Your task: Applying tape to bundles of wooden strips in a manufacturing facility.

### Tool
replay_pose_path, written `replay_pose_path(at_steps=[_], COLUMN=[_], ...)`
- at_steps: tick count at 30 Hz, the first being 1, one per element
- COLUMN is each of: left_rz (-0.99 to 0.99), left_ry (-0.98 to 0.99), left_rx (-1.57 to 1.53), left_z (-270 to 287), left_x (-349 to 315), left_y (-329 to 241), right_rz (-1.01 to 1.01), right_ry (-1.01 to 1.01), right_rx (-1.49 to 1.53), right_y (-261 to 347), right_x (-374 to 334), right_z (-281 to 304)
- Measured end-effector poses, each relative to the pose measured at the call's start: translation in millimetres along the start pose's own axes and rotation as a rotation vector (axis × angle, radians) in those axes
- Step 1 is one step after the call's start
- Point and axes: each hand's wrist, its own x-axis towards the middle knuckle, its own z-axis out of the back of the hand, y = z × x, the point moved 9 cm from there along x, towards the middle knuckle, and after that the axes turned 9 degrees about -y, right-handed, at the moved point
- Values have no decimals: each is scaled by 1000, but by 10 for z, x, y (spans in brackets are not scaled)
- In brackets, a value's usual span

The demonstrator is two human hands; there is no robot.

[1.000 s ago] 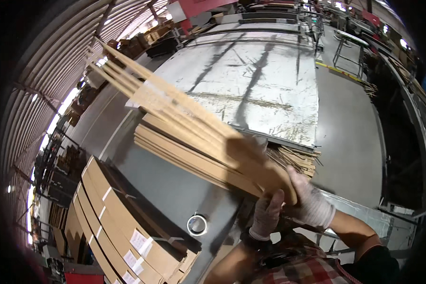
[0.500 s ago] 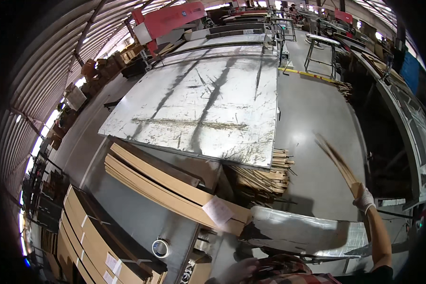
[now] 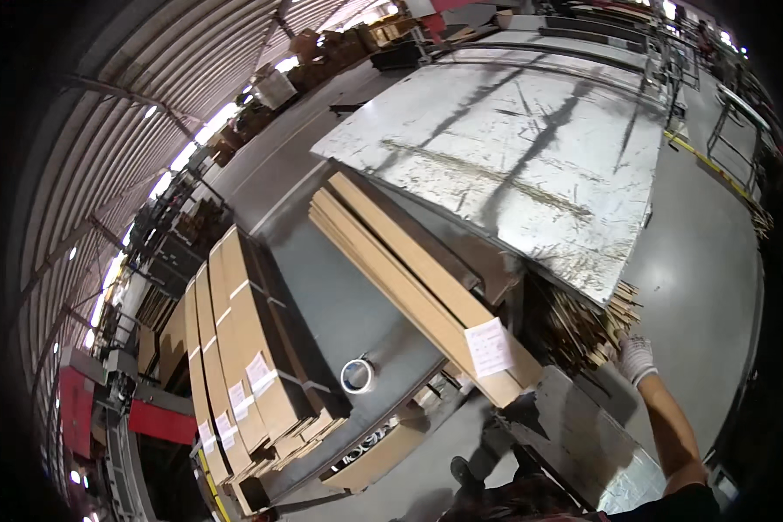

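My right hand (image 3: 638, 358), in a white glove, reaches to the pile of thin tan strips (image 3: 574, 326) under the near corner of the big pale table. Its fingers are closed round the ends of some strips, partly hidden among the others. My left hand is out of view. Left of the pile lies a stack of long flat cardboard pieces (image 3: 400, 283), with a white paper sheet (image 3: 489, 346) on its near end.
The scuffed white tabletop (image 3: 531, 130) spans the upper right. A roll of tape (image 3: 357, 376) sits on the dark grey table (image 3: 309, 252). Strapped cardboard bundles (image 3: 235, 348) lie on its left. A silvery wrapped surface (image 3: 583, 435) is below my right hand.
My right hand has swung left and inward, bringing the strips from over the open floor to the pile. The view has turned left; the blurred shape at the lower edge is gone.
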Motion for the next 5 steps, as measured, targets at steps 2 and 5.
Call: replay_pose_path(at_steps=[2, 5], left_rz=[80, 433], left_ry=[-175, -300], left_rx=[-137, -428], left_z=[224, -6], left_x=[-272, -541], left_y=[875, 3834], right_rz=[215, 699], right_ry=[-152, -378], right_rx=[413, 757], right_y=[1357, 3203], right_x=[-78, -973], right_z=[426, 1350])
